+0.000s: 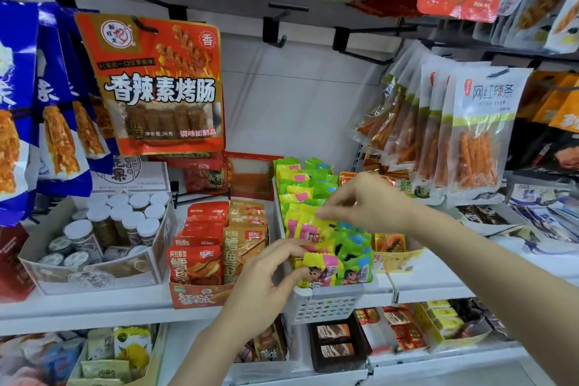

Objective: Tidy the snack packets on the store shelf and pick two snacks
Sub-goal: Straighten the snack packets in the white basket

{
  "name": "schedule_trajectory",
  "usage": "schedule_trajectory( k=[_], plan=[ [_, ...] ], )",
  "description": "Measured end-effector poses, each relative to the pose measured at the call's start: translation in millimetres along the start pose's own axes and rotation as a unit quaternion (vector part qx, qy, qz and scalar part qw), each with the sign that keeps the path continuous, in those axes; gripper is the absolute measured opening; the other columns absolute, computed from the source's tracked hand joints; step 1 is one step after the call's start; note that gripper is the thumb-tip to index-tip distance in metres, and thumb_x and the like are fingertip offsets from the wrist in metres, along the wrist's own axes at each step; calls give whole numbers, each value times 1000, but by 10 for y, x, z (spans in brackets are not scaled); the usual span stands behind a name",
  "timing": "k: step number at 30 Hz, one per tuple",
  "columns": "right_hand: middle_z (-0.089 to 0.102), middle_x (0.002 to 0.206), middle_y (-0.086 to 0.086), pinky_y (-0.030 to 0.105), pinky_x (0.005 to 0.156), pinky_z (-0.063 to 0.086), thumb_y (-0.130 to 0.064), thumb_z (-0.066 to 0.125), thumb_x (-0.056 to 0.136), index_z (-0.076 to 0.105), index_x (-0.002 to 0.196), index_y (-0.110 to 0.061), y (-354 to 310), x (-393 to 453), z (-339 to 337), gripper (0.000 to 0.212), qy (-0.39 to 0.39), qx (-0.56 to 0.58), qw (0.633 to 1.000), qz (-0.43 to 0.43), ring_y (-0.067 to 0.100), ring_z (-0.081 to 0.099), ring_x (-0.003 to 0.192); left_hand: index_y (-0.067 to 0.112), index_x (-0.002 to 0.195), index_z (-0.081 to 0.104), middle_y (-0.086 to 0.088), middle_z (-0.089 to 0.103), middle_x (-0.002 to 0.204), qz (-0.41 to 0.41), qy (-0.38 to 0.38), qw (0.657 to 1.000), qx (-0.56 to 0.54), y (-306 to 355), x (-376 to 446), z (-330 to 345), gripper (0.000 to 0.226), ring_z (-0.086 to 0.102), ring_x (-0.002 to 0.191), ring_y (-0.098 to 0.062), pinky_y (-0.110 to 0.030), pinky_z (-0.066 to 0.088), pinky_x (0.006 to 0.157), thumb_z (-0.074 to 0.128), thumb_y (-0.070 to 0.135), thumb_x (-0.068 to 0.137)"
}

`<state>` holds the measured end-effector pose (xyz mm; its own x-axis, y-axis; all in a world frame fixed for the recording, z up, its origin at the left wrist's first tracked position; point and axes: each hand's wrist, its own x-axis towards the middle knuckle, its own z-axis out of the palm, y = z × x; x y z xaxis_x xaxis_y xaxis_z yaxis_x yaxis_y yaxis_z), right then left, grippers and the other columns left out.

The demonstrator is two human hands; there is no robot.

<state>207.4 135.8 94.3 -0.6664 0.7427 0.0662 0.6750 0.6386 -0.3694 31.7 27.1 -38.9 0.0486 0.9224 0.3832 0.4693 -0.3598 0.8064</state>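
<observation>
Centre frame: white basket (319, 301) on the shelf (94, 307), filled with yellow and green snack packets (300, 197). Left hand (266, 279), grip pinching a yellow-pink packet (319, 269) at the basket's front. Right hand (366, 200) above the packets; its grip is blurred, cannot tell. Upper left: hanging red pack (156, 84) reads 香辣素烤肠. Right: clear bag (485, 122) reads 网红辣条.

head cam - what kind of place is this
Most likely a small shop's snack aisle. Packets hang from wall hooks, such as the orange sausage-snack packet; white shelves hold display boxes; both hands reach into a white basket of wrapped sweets.
</observation>
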Motion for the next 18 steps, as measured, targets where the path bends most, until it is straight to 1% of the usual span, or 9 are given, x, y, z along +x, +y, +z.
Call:
schedule_trajectory(
  k=[2, 4, 6, 7, 9, 11, 13, 15, 18],
  plan=[
    [75, 86, -11, 13, 68, 49, -37, 74, 85, 79, 94, -25, 62, 9, -22, 16, 60, -24, 998, 7, -3, 65, 72, 38, 110, 60, 39, 53, 125, -5, -6, 1000, 21, -14, -6, 8, 17, 58, 105, -2, -6, 40, 89, 61, 33, 94],
    [75, 90, -11, 17, 77, 53, -37, 77, 81, 78, 98, -25, 61, 5, 55, 21, 31, -52, 998, -1, -2, 66, 79, 46, 119, 54, 45, 51, 115, -12, -15, 999, 35, -6, -21, 6, 25, 55, 98, 11, -1, 36, 81, 58, 40, 96],
    [75, 93, -9, 23, 81, 55, -37, 80, 79, 77, 101, -23, 46, 2, 153, 27, 9, -63, 998, 4, 2, 67, 82, 54, 120, 47, 31, 58, 100, -15, -22, 999, 32, 1, -33, -1, 28, 54, 81, 8, -8, 39, 71, 55, 45, 95],
    [75, 92, -9, 25, 80, 55, -37, 81, 77, 76, 100, -23, 45, 2, 182, 27, 15, -64, 998, 9, 3, 67, 82, 56, 120, 44, 22, 61, 98, -22, -27, 999, 28, 6, -35, -3, 29, 56, 81, 4, -14, 44, 72, 54, 47, 95],
    [74, 85, -9, 28, 78, 56, -36, 83, 75, 77, 94, -23, 57, 9, 221, 24, 40, -64, 997, 14, 4, 67, 78, 58, 119, 39, 11, 64, 115, -45, -35, 998, 16, 7, -42, -2, 30, 60, 106, -3, -29, 50, 90, 55, 49, 95],
    [74, 83, -9, 30, 78, 56, -37, 84, 73, 78, 90, -23, 67, 11, 257, 23, 56, -57, 997, 20, 4, 67, 77, 58, 117, 31, 20, 55, 134, -61, -31, 998, -1, 3, -60, 2, 36, 48, 127, 4, -24, 44, 99, 56, 51, 93],
    [74, 92, -8, 33, 82, 55, -41, 81, 75, 78, 93, -21, 70, 15, 296, 28, 56, -73, 995, 26, 8, 67, 85, 60, 125, 22, 24, 48, 136, -68, -26, 997, -6, -7, -80, 3, 47, 41, 131, 9, -21, 38, 101, 54, 54, 92],
    [71, 102, -5, 37, 87, 52, -42, 77, 79, 77, 96, -19, 48, 18, 341, 29, 59, -96, 993, 24, 14, 63, 96, 62, 135, 22, 30, 44, 137, -62, -38, 997, 12, -30, -100, -8, 52, 40, 133, 5, -30, 38, 107, 52, 55, 93],
    [64, 93, -5, 37, 83, 51, -33, 73, 85, 71, 87, -16, -52, 6, 313, 16, 113, -51, 992, -1, 13, 61, 87, 61, 134, 33, 32, 45, 139, -42, -45, 997, 45, -27, -100, -28, 44, 40, 131, 4, -37, 42, 107, 48, 62, 93]
  ],
)
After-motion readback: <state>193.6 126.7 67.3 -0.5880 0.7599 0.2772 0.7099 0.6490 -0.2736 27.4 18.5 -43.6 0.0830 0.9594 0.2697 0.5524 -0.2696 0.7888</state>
